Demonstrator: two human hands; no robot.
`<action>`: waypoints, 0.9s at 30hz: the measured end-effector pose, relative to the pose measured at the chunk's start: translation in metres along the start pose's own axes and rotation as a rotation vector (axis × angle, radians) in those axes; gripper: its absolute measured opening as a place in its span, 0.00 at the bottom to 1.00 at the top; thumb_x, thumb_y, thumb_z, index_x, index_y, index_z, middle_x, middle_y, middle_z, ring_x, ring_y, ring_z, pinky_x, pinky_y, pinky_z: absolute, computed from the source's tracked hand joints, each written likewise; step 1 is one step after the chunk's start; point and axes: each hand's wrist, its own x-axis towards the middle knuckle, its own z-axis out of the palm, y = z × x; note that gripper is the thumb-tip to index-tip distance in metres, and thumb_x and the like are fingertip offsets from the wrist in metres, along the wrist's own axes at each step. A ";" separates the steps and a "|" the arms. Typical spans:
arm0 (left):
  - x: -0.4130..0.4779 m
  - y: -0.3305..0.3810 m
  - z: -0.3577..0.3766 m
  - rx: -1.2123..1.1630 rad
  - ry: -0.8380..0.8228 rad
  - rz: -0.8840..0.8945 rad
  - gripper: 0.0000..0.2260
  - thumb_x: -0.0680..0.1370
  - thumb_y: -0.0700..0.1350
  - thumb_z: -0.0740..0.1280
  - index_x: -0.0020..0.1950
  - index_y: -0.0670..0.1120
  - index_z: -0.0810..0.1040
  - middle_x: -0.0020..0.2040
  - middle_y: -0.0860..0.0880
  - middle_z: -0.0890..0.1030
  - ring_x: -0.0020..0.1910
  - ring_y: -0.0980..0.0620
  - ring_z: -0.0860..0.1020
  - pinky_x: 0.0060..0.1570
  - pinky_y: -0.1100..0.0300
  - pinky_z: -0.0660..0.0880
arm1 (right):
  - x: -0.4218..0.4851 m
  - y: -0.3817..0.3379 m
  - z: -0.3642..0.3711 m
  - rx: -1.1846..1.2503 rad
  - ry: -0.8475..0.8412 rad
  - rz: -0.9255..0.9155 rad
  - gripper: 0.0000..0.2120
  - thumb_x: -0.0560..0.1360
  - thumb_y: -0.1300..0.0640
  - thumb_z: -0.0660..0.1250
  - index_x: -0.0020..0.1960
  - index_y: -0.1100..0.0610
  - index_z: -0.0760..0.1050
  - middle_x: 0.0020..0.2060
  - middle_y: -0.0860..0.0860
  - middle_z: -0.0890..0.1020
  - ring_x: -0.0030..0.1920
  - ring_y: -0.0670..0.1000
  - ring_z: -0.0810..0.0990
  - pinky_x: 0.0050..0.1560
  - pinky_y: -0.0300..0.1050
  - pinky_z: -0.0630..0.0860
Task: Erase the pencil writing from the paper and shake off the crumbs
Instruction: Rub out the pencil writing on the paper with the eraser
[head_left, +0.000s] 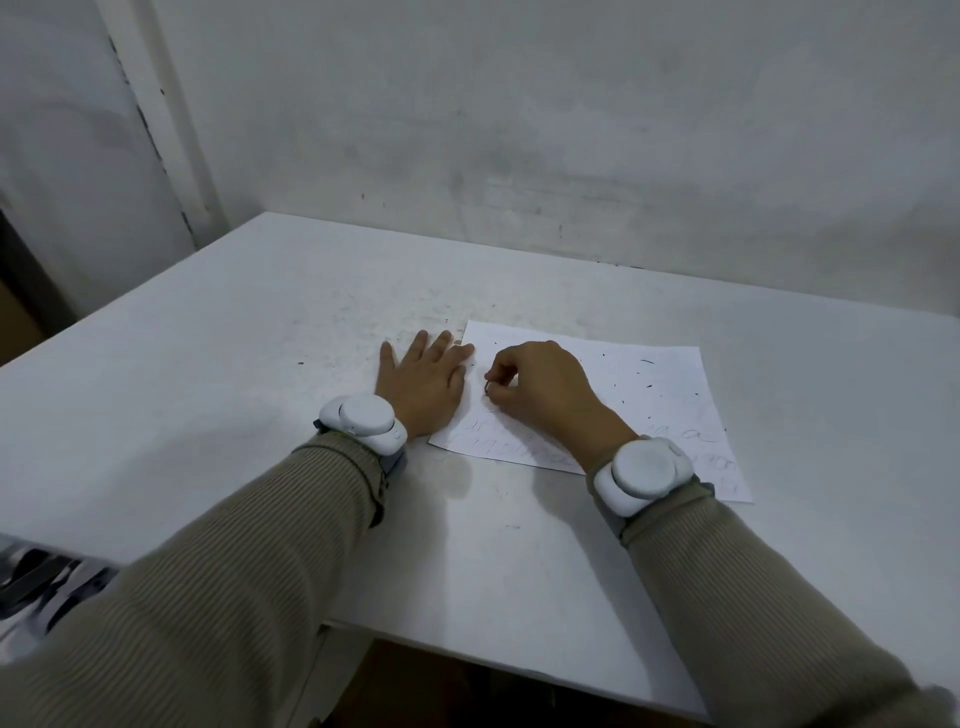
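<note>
My left hand (423, 387) lies flat on the table (234, 364), fingers straight and spread, holding nothing. Its fingertips touch the left edge of the paper (660, 395). My right hand (540, 392) rests on the sheet's left part, fingers curled in, thumb and fingertips pinching a small nub (489, 387) down against the page — too little of it shows for me to tell what it is. The paper lies flat, just right of the table's middle, turned a bit askew. Faint writing (706, 436) shows along its near and right parts, and dark crumbs (647, 361) are scattered over the far half. More specks dot the table beyond my left hand. A white band (363, 421) sits on each wrist.
</note>
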 end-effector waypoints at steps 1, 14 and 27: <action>0.000 0.000 0.000 -0.001 0.005 0.000 0.21 0.85 0.50 0.46 0.79 0.57 0.56 0.81 0.52 0.53 0.80 0.48 0.48 0.74 0.36 0.46 | -0.002 -0.002 0.001 0.009 0.007 -0.008 0.05 0.72 0.57 0.67 0.44 0.53 0.82 0.41 0.46 0.84 0.45 0.49 0.80 0.49 0.47 0.77; -0.001 0.001 -0.002 -0.001 -0.016 0.005 0.21 0.85 0.50 0.46 0.79 0.57 0.55 0.81 0.52 0.52 0.80 0.48 0.47 0.74 0.36 0.45 | -0.003 -0.004 0.005 0.000 0.009 0.009 0.05 0.72 0.57 0.66 0.43 0.52 0.81 0.41 0.46 0.84 0.45 0.48 0.79 0.47 0.45 0.77; 0.000 0.000 -0.001 -0.005 -0.027 0.000 0.22 0.85 0.50 0.46 0.80 0.57 0.54 0.81 0.52 0.51 0.80 0.48 0.46 0.74 0.36 0.44 | -0.001 -0.003 0.008 0.060 -0.014 -0.005 0.04 0.72 0.56 0.68 0.42 0.54 0.82 0.39 0.47 0.84 0.42 0.48 0.80 0.47 0.48 0.78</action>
